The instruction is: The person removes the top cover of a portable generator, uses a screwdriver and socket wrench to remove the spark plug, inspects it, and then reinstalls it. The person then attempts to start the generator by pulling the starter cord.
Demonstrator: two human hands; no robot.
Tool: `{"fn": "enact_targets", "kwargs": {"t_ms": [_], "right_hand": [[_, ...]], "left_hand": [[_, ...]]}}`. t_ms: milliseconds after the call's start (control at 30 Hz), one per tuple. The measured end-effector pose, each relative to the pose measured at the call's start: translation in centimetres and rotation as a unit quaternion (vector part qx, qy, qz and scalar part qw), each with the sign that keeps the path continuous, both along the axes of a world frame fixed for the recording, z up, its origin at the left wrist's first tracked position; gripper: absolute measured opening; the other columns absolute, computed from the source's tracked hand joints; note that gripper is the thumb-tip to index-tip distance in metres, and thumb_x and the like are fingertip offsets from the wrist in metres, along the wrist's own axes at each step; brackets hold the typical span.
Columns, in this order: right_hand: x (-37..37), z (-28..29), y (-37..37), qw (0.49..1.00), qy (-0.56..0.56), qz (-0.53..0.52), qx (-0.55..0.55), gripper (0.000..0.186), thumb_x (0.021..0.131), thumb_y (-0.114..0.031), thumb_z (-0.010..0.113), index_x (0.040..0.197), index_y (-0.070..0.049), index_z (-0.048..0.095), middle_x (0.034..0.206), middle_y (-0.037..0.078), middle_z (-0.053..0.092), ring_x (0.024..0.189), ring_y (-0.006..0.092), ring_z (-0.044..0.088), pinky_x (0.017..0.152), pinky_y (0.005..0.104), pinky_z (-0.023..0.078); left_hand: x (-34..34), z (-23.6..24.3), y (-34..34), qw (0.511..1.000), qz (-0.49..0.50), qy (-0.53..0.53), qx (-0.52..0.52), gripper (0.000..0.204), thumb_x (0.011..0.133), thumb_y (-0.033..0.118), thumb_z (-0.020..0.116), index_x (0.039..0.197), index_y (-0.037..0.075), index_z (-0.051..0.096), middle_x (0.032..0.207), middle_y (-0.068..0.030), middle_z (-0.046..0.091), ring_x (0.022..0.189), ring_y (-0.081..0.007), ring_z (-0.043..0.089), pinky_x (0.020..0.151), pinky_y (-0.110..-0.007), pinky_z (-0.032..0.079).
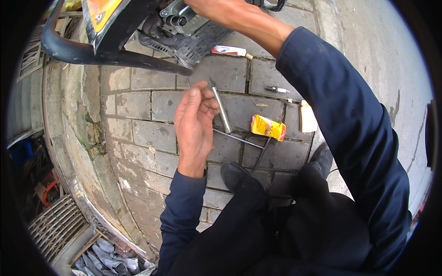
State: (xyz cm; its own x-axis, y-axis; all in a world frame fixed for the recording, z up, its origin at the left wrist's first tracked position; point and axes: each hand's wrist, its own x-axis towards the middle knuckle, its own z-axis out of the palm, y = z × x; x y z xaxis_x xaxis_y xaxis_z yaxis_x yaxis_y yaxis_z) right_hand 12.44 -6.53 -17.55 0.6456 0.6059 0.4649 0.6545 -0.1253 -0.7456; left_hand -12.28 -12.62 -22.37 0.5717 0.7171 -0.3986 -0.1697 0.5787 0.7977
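My right hand (221, 10) reaches over the engine (184, 20) of a machine at the top; its fingers are cut off by the upper edge, so their grip is hidden. My left hand (193, 122) hangs palm-up above the paving, fingers loosely curled, with nothing visible in the palm. Just beside its fingertips is a silver metal tube (222, 110), like a spark plug socket. A thin metal rod with a crossbar (244, 140) lies partly behind that hand. To the right, a spark plug (277, 89) rests on the bricks, near a crumpled yellow and red packet (268, 127).
A black tubular guard (78, 53) and an orange-yellow panel (101, 13) belong to the machine. A small red and white box (229, 50) lies below the engine. Beside my right sleeve is a yellowish box (307, 117). A metal grate (57, 227) lies beyond the left kerb.
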Motion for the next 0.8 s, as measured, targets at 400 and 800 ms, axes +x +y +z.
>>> {"fn": "enact_targets", "kwargs": {"t_ms": [400,800], "right_hand": [[0.2,-0.7,0.8,0.995,-0.094,0.010,-0.013,0.015,0.080,-0.010,0.066,0.088,-0.002,0.075,0.085,0.029,0.070,0.084,0.0495,0.069,0.073,0.0561,0.056],[1.3,-1.8,1.2,0.954,-0.295,0.045,-0.005,0.015,0.078,-0.007,0.061,0.086,-0.002,0.073,0.078,0.025,0.070,0.072,0.0439,0.071,0.064,0.0539,0.056]], "left_hand": [[-0.3,-0.4,0.2,1.000,-0.004,0.008,-0.001,0.033,0.106,0.026,0.060,0.126,-0.001,0.062,0.100,-0.0064,0.068,0.083,-0.0139,0.064,0.078,-0.030,0.053],[-0.4,-0.5,0.3,1.000,0.005,0.005,-0.004,0.032,0.107,0.026,0.058,0.125,0.000,0.062,0.099,-0.0062,0.068,0.083,-0.0135,0.064,0.078,-0.030,0.052]]}}
